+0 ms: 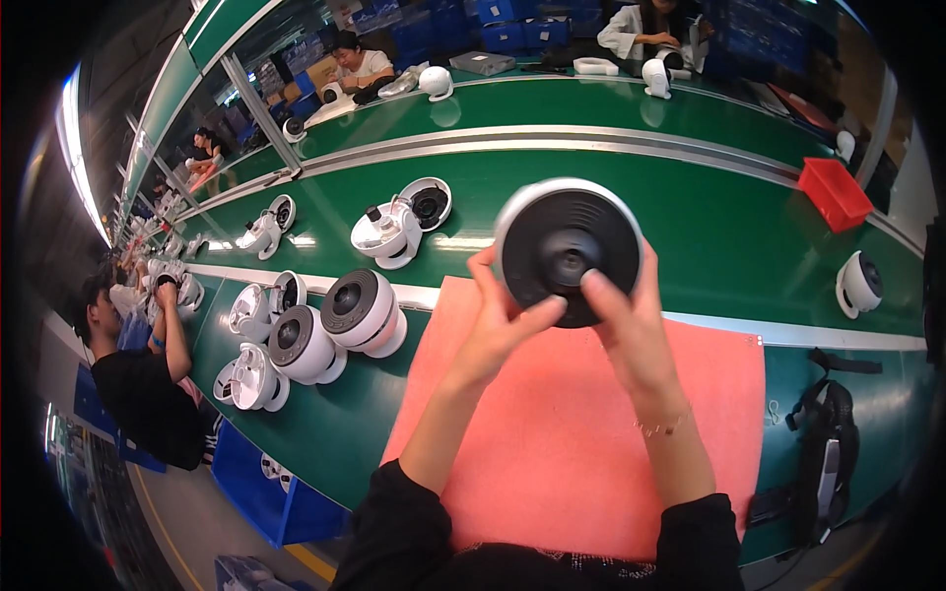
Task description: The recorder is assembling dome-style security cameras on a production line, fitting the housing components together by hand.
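Observation:
Between my two hands I hold up a round white camera (537, 212) with a black ringed face and a lens in its middle. It hangs above the far edge of a pink mat (552, 443). My left hand (503, 320) wraps its left side, thumb on the lower part of the black face. My right hand (631, 310) grips the right side, its thumb just under the lens. Both thumbs are slightly blurred. To the left, a whole white camera (365, 313) stands beside another camera (304, 345) on the green bench. The back of the held camera is hidden.
Opened white housings (394, 227) lie on the green line (552, 163) beyond. A red bin (835, 194) and one more camera (859, 286) are at the right. A black strap (828, 443) lies right of the mat. A co-worker (148, 374) works at the left; others sit across.

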Demonstrator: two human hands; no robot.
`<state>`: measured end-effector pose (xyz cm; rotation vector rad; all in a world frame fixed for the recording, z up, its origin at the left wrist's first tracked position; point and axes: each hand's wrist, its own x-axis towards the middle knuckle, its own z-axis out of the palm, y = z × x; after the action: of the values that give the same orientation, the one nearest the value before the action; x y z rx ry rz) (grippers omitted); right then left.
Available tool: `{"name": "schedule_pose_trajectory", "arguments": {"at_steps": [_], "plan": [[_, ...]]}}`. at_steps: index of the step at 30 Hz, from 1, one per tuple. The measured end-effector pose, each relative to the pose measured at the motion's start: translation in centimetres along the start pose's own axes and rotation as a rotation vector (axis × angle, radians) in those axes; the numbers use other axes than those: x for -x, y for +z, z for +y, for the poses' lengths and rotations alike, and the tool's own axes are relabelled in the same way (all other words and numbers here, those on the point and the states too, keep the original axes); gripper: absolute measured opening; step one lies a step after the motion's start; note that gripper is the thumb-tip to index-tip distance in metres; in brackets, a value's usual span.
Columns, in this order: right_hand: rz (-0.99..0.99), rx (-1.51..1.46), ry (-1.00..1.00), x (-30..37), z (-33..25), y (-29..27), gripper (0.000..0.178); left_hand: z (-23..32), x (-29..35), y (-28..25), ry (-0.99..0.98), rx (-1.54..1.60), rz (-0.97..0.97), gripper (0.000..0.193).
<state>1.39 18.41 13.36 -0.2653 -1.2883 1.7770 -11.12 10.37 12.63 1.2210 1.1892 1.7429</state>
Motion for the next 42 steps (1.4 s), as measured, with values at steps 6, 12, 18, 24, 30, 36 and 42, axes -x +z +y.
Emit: {"name": "schedule_pose_trajectory", "arguments": {"at_steps": [6,12,18,24,30,36,42], "plan": [[0.261,-0.297,0.268,-3.5,2.0,-7.9,0.045,-4.0,-4.9,-3.6,-0.271,0.212,0.140,0.067],[0.636,-0.180,0.154,-4.1,3.6,-14.0,0.067,-9.4,-9.7,-14.5,0.092,0.254,1.188,0.098],[0.674,-0.327,0.258,-3.6,4.0,-15.6,0.070,-12.5,-9.3,-18.9,0.216,0.597,1.140,0.076],[0.678,-0.298,0.313,-3.7,6.5,-11.8,0.055,-10.5,-8.2,-18.6,0.156,0.513,1.099,0.068],[0.138,0.825,0.082,-2.2,6.3,-8.5,0.074,-7.6,-7.8,-15.1,0.038,0.420,0.797,0.050],[0.091,1.444,-0.584,0.4,1.4,-6.3,0.082,-3.4,-6.7,-12.2,-0.244,0.255,0.400,0.055],[-0.072,1.432,-0.907,4.1,-3.2,-8.8,0.031,-1.3,-6.5,-6.1,-0.373,0.193,0.159,0.045]]}}
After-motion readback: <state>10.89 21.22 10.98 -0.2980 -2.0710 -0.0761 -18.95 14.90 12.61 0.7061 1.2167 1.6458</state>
